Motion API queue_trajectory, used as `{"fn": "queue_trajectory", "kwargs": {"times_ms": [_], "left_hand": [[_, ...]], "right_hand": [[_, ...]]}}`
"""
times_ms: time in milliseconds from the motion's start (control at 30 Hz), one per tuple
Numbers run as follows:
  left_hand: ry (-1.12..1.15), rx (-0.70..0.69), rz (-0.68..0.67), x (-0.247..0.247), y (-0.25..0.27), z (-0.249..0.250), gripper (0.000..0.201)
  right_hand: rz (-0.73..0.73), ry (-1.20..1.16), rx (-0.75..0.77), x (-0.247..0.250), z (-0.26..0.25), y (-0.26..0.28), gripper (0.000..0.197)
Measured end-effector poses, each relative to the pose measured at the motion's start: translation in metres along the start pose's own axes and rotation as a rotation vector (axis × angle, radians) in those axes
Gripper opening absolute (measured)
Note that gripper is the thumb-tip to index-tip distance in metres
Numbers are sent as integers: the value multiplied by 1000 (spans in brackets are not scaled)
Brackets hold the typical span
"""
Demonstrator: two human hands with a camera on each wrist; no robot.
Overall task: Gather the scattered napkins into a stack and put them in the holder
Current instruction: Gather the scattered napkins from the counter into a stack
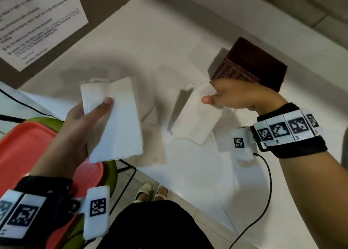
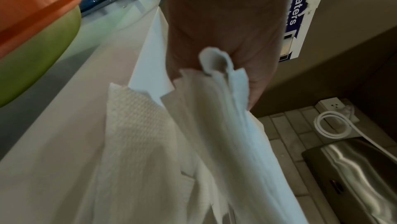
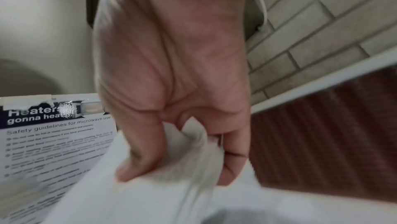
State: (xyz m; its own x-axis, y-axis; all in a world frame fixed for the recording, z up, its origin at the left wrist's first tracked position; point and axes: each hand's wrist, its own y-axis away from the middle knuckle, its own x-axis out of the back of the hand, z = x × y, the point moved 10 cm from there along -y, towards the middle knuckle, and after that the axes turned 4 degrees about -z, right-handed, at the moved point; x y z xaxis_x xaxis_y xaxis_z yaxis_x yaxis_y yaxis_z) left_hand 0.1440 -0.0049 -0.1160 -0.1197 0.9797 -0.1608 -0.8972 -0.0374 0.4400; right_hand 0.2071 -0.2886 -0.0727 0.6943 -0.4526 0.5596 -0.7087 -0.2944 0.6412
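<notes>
At the far left, a printed safety notice (image 1: 37, 22) is hanging taped to the wall, and nearer, at the left edge, an orange tray (image 1: 22, 150) is sitting on top of a green one (image 1: 110, 170). Just right of the trays, the left hand (image 1: 79, 133) is gripping a stack of white napkins (image 1: 116, 120) above the white counter (image 1: 160, 32), with the thumb lying across the top sheet and the fingers hidden underneath. The left wrist view is showing the stack's layered edges (image 2: 225, 117) running along the palm (image 2: 214, 24). Another napkin (image 1: 150, 114) is lying flat on the counter between the two hands, partly in shadow.

To the right, the right hand (image 1: 243, 96) is pinching a single folded napkin (image 1: 195, 116) by its far corner, thumb pressing against curled fingers, and the sheet is hanging tilted above the counter. The right wrist view is showing the paper bunching between thumb (image 3: 139, 151) and fingers. Just beyond that hand, the dark brown woven holder (image 1: 250, 64) is standing on the counter toward the far right. A black cable (image 1: 267, 182) is trailing from the right wrist band toward the near edge.
</notes>
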Motion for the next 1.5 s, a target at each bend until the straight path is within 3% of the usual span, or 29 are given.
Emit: {"fn": "queue_trajectory", "kwargs": {"times_ms": [133, 367, 533, 700, 800, 867, 1000, 1167, 1333, 1500], "left_hand": [[3, 8, -12, 0, -1, -1, 24], [-20, 15, -21, -1, -3, 0, 33], [-22, 38, -21, -6, -9, -6, 48], [-44, 28, -37, -19, -12, -7, 47], [-43, 17, -55, -23, -14, -8, 28], [-33, 12, -57, -24, -14, -8, 23], [-23, -1, -52, -23, -13, -9, 32], [-8, -16, -54, -25, -12, -8, 27], [-6, -6, -64, -25, -10, -9, 25], [-3, 8, -51, -22, -9, -13, 22]], "right_hand": [[-1, 27, -29, -9, 3, -12, 29], [-149, 157, -174, 1, 55, 14, 10], [-300, 396, -344, -4, 102, 33, 13], [-202, 367, -338, 1, 111, 34, 16], [-95, 304, -325, 7, 113, 33, 52], [-52, 284, -286, 10, 111, 30, 59], [37, 270, -207, 17, 102, 22, 60], [187, 377, -64, 27, 77, -4, 54], [210, 331, 32, 15, 68, -32, 50], [188, 453, -8, 13, 66, -37, 49]]}}
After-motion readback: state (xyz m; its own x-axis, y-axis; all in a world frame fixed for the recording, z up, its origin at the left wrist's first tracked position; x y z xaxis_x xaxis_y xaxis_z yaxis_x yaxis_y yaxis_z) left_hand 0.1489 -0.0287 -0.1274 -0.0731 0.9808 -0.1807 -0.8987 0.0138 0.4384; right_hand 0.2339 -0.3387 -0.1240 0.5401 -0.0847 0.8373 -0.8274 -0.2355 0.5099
